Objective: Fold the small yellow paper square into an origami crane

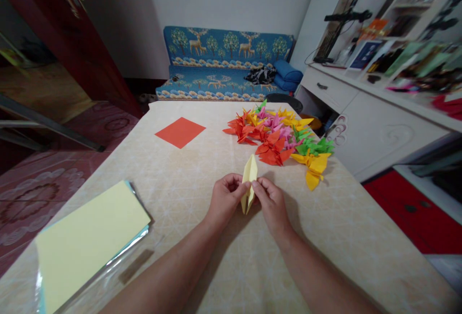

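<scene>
A narrow folded piece of pale yellow origami paper stands upright between my hands, over the middle of the table. Its upper end comes to a point, and the lower end is split into two narrow legs. My left hand pinches its left side, thumb in front and fingers curled behind. From the right, my right hand grips it the same way, both thumbs nearly meeting at the centre. Beyond my right hand lies a cluster of folded paper cranes, among them a red one and a yellow one.
A flat red paper square lies at the far left of the table. Near the left edge sits a stack of pale yellow sheets on a clear wrapper. A patterned blue sofa stands behind; a white cabinet is at right.
</scene>
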Motion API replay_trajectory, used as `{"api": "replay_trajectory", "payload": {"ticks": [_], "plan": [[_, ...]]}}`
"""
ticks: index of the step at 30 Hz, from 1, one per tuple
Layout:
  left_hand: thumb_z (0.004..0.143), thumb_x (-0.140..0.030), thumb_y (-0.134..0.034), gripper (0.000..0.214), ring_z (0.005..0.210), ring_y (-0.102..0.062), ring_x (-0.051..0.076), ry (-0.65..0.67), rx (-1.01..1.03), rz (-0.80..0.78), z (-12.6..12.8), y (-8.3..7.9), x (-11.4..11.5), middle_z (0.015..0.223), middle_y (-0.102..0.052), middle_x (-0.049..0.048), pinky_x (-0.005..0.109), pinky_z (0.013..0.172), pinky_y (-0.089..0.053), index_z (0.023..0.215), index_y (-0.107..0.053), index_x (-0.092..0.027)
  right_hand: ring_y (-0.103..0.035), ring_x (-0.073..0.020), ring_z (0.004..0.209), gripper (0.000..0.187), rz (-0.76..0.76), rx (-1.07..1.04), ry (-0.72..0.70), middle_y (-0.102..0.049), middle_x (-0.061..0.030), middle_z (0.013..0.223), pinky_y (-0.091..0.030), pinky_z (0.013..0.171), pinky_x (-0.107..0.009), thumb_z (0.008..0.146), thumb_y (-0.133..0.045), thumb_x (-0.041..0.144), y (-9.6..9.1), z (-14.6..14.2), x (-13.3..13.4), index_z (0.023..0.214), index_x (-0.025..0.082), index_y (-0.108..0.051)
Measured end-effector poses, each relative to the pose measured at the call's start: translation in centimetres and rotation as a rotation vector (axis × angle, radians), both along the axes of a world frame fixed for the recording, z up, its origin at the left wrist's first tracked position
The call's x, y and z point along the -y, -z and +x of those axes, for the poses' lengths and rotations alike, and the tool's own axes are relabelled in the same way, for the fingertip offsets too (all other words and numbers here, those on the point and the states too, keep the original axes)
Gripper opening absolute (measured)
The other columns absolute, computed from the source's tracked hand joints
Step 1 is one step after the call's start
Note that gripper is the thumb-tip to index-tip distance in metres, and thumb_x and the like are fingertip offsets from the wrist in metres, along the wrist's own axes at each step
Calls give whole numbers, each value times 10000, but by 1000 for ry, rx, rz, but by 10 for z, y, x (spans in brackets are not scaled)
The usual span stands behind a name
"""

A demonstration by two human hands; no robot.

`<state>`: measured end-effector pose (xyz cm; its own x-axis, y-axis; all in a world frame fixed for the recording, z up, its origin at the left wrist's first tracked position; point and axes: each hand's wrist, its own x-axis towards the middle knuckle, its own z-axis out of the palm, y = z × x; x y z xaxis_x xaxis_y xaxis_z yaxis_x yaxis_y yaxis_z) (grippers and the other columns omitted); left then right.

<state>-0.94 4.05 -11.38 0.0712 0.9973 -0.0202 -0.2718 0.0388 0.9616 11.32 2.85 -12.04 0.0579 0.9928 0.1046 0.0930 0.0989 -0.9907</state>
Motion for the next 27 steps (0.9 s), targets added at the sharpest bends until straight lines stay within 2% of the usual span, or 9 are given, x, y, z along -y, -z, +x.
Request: {"api": "replay_trajectory", "payload": {"ticks": [27], "plan": [[681, -321, -719, 220, 538, -537, 84, -7, -15, -6, 1, 0, 0, 633, -603, -7, 193, 529, -420, 734, -623, -131, -398, -114, 545, 244, -20, -9, 5, -428, 47, 602, -330, 495, -219, 817, -530, 402, -2, -1, 0, 689, 199, -486]]}}
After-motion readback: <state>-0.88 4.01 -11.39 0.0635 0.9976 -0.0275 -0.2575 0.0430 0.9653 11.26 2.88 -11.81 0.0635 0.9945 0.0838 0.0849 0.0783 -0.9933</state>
